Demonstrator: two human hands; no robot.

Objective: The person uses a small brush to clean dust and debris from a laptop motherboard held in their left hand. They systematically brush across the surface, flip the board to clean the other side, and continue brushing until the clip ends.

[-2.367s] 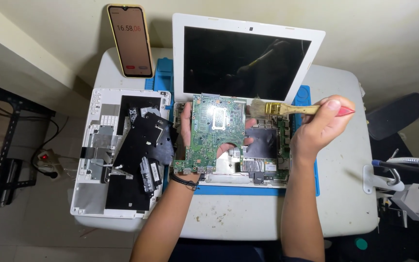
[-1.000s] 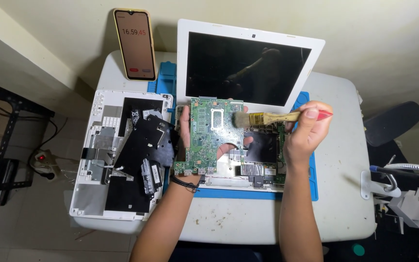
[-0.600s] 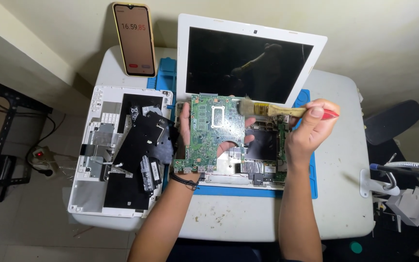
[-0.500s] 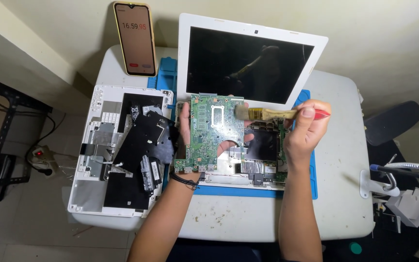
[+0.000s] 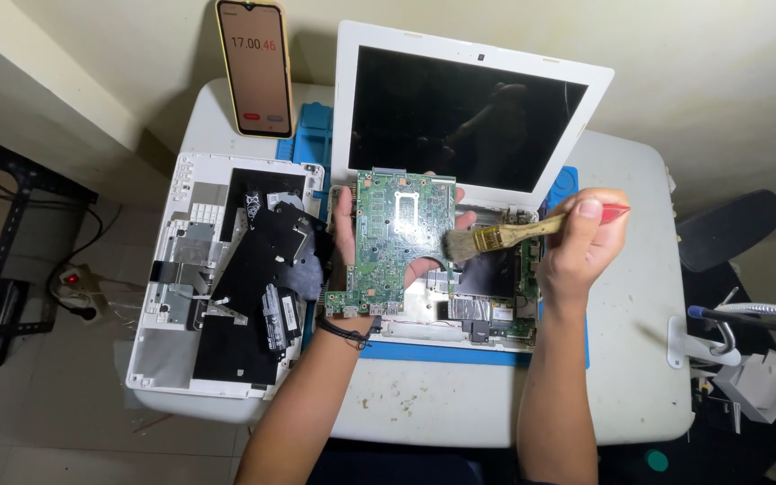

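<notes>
**Two hands, one board and a brush over an opened laptop**

Two hands work above the middle of a white surface. The left hand is closed on a green circuit board, thumb along its left edge and fingertips showing past its right edge, and holds it face up over the laptop's opened base. The right hand is closed around the handle of a small paintbrush; the wooden handle runs leftward from the fist, its red end shows above the thumb, and the pale bristles touch the board's right edge.

The base lies on a blue mat, and the white-framed laptop screen stands behind it, dark. To the left, the white bottom cover lies inside up, with black sheet parts piled on it. Behind that, a phone with a lit screen leans upright against the wall, beside a blue holder. Crumbs of dirt speckle the surface's near edge. At the right, a dark chair and a white lamp arm stand off the surface; at the left, cables lie on the floor.
</notes>
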